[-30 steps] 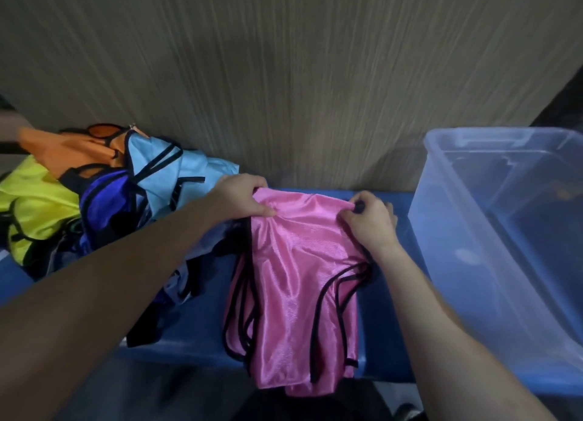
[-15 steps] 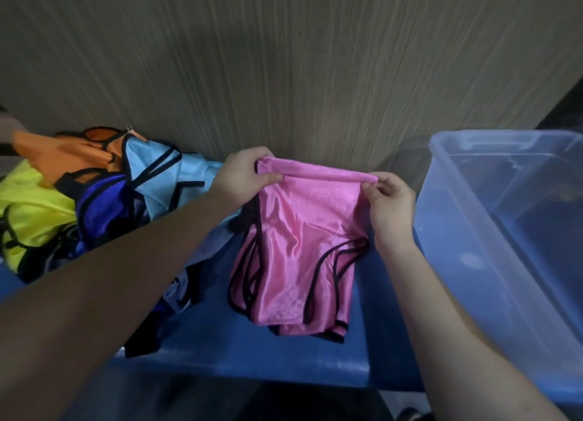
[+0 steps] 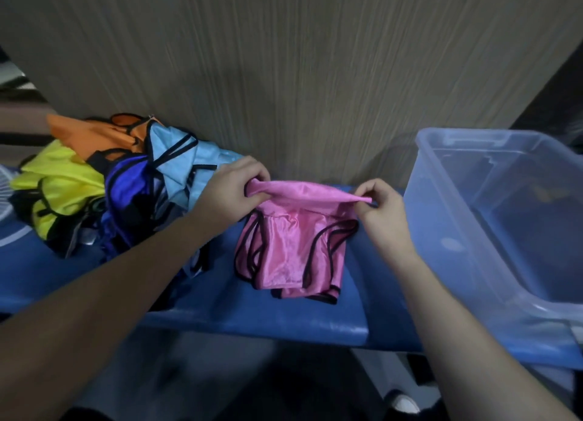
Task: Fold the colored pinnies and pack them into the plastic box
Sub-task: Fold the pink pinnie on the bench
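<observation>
Mid-fold on the pink pinny (image 3: 291, 247): left hand (image 3: 232, 191) pinching one end of the top fold, right hand (image 3: 380, 210) pinching the other, each grip clamped on the satin with thumb against curled fingers, fold edge stretched taut between them and lifted slightly off the blue worktop (image 3: 252, 313). Below the two grips, the rest of the pinny draped down toward the body, black-trimmed straps and hem resting on the worktop, layers doubled but uneven at the lower edge. Judged as a fold nearly done, not yet a packable bundle. Next move likely calling for one more fold, bringing the held edge down over the hanging part or laying it flat and halving it, keeping the slippery fabric from sliding apart, then a carry rightward. Clear plastic box (image 3: 504, 225) just beyond the right grip, open-topped, apparently holding no pinnies yet; near wall and rim to be cleared on the way in. Beyond the left grip, an unfolded heap touching the left forearm: light blue pinny (image 3: 176, 165) nearest, dark blue pinny (image 3: 126, 193) beside it, yellow pinny (image 3: 60, 187) and orange pinny (image 3: 91, 133) farther off. Loose black straps from that heap trailing under the left arm, a possible snag. Wood-grain wall (image 3: 299, 73) close behind both grips.
</observation>
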The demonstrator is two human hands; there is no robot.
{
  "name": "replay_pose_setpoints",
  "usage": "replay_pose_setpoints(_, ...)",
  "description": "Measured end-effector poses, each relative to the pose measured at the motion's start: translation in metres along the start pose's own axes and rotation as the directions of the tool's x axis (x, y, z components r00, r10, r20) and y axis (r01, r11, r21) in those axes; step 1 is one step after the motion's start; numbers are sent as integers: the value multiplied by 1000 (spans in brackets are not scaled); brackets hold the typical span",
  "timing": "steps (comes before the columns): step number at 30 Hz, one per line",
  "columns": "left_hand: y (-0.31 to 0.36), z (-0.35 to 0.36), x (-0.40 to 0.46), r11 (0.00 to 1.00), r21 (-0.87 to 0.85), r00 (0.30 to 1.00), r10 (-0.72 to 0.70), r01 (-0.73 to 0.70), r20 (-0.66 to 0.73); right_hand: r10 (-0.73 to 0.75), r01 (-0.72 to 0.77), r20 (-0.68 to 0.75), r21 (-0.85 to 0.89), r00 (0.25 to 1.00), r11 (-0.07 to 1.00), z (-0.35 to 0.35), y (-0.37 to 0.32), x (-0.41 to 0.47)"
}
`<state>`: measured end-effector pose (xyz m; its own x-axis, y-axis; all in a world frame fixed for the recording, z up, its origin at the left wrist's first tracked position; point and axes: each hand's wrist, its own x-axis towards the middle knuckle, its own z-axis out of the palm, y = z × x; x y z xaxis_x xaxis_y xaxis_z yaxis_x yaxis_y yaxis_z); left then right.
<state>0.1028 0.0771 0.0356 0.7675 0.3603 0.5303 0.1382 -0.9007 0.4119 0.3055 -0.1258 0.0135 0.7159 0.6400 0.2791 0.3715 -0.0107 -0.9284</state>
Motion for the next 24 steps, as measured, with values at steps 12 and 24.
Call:
replay_pose_setpoints(12, 31, 15, -97, 1000, 0, 1000, 8, -8, 19, -209, 313, 320, -316, 924, 896, -32, -3, -73)
replay_pose_setpoints(24, 55, 21, -134, 971, 77, 961, -234, 225, 149, -36, 331, 514, -495, 857, 803, -41, 9, -108)
